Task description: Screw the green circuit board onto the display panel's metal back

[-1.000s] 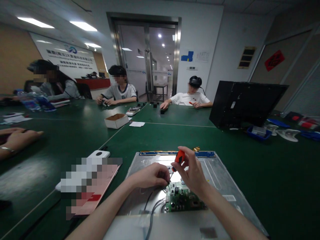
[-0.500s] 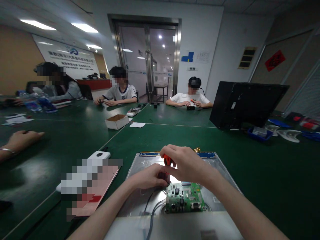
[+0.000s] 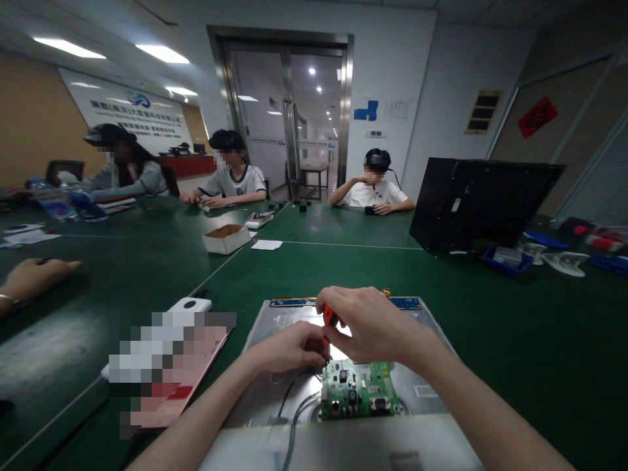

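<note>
Circuit board (image 3: 360,389) first: where does it lie?

At the lower centre of the frame, green and flat, on the silvery panel (image 3: 282,316). A dark cable (image 3: 293,425) runs down just left of it toward the bottom edge.

And how is it being worked?

The right hand (image 3: 363,324), above the board near the centre of the frame, has its fingers curled around what looks like a red-handled screwdriver (image 3: 330,318). The left hand (image 3: 294,347), just beside it, has its fingers bunched near the board's upper left corner. Whether they pinch the shaft or something else cannot be told, because the tip is hidden.

What makes such a step go well?

It looks like careful turning at that corner, so the shaft is best held square to the panel, with pressure straight down along it before any twist. Short turns from the fingers, rather than the whole wrist, seem less likely to let the bit slip.

Where would a slip do harm?

Most probably among the board's small parts, right beside the work. The left hand serves best as a light guide, near the tip but out of the bit's path. Its wrist should also mind the cable, which a careless move could tug.
</note>
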`<state>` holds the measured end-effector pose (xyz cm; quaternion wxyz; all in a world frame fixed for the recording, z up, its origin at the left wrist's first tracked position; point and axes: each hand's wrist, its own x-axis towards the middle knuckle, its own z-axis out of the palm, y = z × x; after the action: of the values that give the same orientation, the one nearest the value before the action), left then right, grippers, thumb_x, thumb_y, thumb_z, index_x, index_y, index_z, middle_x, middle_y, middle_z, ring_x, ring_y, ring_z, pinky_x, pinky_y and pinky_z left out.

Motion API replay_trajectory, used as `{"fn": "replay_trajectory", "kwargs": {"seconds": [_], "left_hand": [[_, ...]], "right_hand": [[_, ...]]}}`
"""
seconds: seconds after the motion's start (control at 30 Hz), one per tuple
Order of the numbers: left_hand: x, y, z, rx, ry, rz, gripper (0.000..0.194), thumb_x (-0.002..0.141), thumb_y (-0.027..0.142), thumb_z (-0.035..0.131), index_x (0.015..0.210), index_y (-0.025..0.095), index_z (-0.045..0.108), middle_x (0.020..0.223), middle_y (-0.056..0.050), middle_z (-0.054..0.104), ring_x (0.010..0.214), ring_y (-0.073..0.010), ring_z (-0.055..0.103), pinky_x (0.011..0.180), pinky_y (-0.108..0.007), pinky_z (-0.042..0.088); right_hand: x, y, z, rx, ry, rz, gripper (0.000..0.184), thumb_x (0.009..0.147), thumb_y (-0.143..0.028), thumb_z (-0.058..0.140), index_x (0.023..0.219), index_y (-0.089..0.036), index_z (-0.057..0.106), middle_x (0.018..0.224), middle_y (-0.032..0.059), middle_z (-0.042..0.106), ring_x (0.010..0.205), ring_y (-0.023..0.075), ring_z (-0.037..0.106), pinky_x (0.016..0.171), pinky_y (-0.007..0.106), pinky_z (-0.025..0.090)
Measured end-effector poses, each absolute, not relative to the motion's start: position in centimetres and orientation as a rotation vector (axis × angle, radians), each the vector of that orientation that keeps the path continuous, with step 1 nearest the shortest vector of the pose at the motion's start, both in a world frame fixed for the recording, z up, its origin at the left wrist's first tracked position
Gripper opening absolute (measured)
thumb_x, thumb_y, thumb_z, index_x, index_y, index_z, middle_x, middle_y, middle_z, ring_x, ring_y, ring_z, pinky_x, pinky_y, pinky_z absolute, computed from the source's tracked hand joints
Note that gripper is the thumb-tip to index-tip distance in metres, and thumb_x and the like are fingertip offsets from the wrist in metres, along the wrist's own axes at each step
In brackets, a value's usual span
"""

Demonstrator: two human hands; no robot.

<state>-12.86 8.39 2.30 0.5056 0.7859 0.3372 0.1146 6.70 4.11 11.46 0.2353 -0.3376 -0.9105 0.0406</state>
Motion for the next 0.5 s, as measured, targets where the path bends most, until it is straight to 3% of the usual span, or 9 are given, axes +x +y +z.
{"fn": "replay_trajectory", "kwargs": {"seconds": [0.1, 0.23, 0.5], "left_hand": [[-12.83, 8.39, 2.48, 1.901, 0.819, 0.263, 0.01, 0.067, 0.019, 0.062, 0.077, 0.017, 0.061, 0.072, 0.001, 0.061, 0.068, -0.0172, 0.056, 0.064, -0.027, 0.044], [-12.8, 8.47, 2.7, 1.897, 0.798, 0.236, 0.011, 0.067, 0.019, 0.062, 0.078, 0.018, 0.062, 0.073, 0.002, 0.063, 0.068, -0.0168, 0.057, 0.064, -0.026, 0.043], [-12.88, 8.64, 2.12, 1.885, 0.848, 0.22, 0.012, 0.068, 0.02, 0.063, 0.079, 0.016, 0.062, 0.073, 0.001, 0.062, 0.07, -0.0177, 0.056, 0.064, -0.027, 0.044]], "right_hand": [[6.57, 4.36, 11.28, -0.947, -2.494, 0.021, 0.008, 0.085, -0.022, 0.064, 0.089, -0.021, 0.057, 0.08, 0.0006, 0.067, 0.061, 0.0129, 0.052, 0.052, 0.027, 0.024], [6.56, 4.21, 11.57, -1.029, -2.531, -0.02, 0.014, 0.088, -0.031, 0.066, 0.086, -0.02, 0.056, 0.079, 0.0003, 0.068, 0.061, 0.0128, 0.053, 0.052, 0.027, 0.023], [6.67, 4.25, 11.42, -0.942, -2.492, 0.234, 0.011, 0.085, -0.015, 0.059, 0.094, -0.02, 0.057, 0.087, 0.0009, 0.066, 0.068, 0.0127, 0.053, 0.057, 0.025, 0.03]]}}
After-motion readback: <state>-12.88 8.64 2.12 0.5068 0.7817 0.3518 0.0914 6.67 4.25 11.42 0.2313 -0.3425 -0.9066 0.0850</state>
